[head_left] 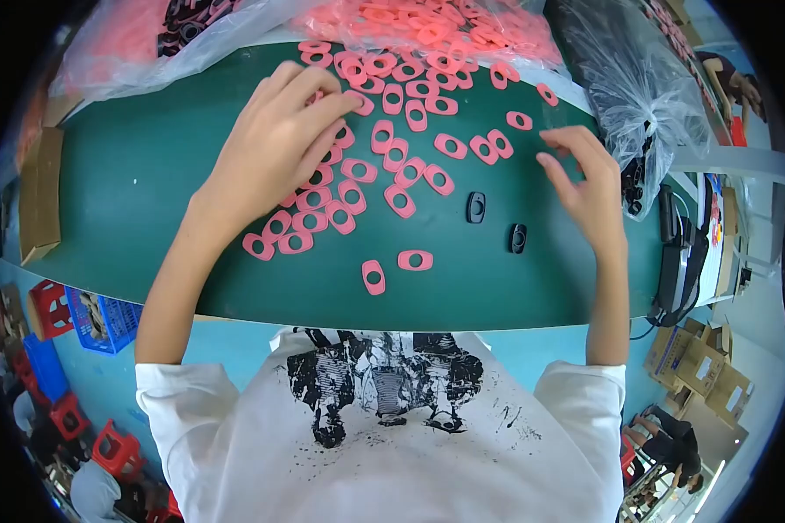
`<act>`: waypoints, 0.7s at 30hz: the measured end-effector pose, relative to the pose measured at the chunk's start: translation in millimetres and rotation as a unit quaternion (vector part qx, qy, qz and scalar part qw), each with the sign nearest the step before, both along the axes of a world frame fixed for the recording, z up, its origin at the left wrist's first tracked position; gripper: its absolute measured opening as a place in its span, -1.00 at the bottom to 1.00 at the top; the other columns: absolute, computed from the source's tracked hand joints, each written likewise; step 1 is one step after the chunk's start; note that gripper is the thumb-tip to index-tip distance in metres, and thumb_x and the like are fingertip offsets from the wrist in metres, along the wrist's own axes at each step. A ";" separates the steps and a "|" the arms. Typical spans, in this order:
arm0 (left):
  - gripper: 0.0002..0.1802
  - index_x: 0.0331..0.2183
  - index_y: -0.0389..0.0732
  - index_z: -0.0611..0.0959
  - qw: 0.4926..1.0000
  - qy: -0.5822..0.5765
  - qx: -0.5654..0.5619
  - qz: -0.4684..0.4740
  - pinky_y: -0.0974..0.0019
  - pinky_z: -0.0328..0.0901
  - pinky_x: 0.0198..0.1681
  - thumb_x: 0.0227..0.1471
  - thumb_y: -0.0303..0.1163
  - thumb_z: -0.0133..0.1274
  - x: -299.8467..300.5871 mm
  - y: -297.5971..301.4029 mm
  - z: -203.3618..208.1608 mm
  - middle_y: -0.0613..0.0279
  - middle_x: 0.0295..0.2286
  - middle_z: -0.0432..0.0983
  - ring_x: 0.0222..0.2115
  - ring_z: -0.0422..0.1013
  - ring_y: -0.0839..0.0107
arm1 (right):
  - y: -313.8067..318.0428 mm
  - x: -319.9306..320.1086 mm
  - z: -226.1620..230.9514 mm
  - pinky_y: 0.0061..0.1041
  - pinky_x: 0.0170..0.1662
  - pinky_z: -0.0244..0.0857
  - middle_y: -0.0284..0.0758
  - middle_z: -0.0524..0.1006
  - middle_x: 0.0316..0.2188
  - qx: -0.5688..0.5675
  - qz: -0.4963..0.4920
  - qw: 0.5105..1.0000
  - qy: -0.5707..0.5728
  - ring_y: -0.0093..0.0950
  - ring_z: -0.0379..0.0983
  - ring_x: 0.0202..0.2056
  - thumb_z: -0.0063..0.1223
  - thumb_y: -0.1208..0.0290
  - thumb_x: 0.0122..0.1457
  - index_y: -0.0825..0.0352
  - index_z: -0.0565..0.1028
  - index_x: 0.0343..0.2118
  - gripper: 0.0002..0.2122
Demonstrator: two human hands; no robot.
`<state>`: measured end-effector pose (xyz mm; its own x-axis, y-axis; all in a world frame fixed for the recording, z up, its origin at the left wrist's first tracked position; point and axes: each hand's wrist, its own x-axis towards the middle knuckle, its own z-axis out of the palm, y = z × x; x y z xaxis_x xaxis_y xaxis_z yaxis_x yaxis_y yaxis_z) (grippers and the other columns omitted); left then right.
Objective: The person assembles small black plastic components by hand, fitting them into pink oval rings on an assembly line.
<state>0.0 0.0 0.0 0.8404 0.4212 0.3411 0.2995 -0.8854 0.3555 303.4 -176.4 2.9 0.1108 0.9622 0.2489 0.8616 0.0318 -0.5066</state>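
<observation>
Over the left side of a scatter of flat pink rings (358,170), oblong with a round hole, my left hand (275,135) reaches out. Its fingers are bent and apart, and the index fingertip meets a pink ring (364,105). Several rings under the palm are partly hidden. To the right, my right hand (591,179) hovers above the green table with thumb and forefinger apart and nothing seen between them. Left of it lie two small black oblong pieces, one (476,207) farther away and one (518,238) nearer. Two pink rings (415,261) lie close to the front edge.
Clear plastic bags with pink pieces (436,30) and black pieces (192,24) line the far edge. Another clear bag (632,96) stands at the far right, a cardboard piece (41,196) at the left edge. A black bag (682,261) sits by the right edge.
</observation>
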 end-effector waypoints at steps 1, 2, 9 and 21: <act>-0.78 -0.28 -0.21 0.66 1.000 0.006 0.018 -0.001 0.19 0.27 -0.05 -0.08 -0.50 0.18 2.4 3.7 0.4 0.22 -0.26 0.45 -0.17 0.32 0.24 | -7.7 -4.5 6.6 -0.58 -0.40 0.20 -0.32 0.53 -0.36 -0.004 -0.001 1.000 0.000 -0.51 0.43 -0.39 0.19 0.61 0.01 0.37 0.54 -0.20 -0.76; -0.79 -0.30 -0.22 0.66 0.999 0.013 0.036 -0.002 0.20 0.29 -0.08 -0.09 -0.48 0.20 4.1 6.8 -0.4 0.22 -0.29 0.44 -0.20 0.32 0.24 | -15.7 -9.1 11.6 -0.58 -0.41 0.20 -0.32 0.53 -0.38 -0.009 -0.002 1.000 -0.001 -0.51 0.42 -0.42 0.19 0.62 0.00 0.38 0.53 -0.22 -0.76; -0.85 -0.37 -0.25 0.64 0.996 0.004 0.073 -0.041 0.19 0.31 -0.13 -0.05 -0.42 0.19 43.2 30.3 -15.5 0.21 -0.33 0.44 -0.24 0.34 0.22 | -39.6 0.6 22.6 -0.59 -0.43 0.18 -0.32 0.53 -0.41 -0.031 -0.025 0.999 0.016 -0.53 0.43 -0.42 0.21 0.64 -0.03 0.39 0.54 -0.24 -0.77; -0.84 -0.39 -0.27 0.63 0.994 -0.063 0.083 0.017 0.09 0.35 -0.23 0.04 -0.36 0.10 47.1 46.8 -18.1 0.15 -0.39 0.55 -0.28 0.46 0.13 | 61.1 -79.5 -7.7 -0.31 -0.07 0.26 -0.29 0.49 -0.18 0.072 0.246 0.961 -0.101 -0.31 0.40 -0.14 0.23 0.47 0.01 0.35 0.57 -0.21 -0.75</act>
<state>47.1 46.8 -18.1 0.7729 0.3782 0.5095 0.2937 -0.9250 0.2411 224.0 -115.3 -4.7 -0.4127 0.8398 0.3527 0.8048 0.5175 -0.2907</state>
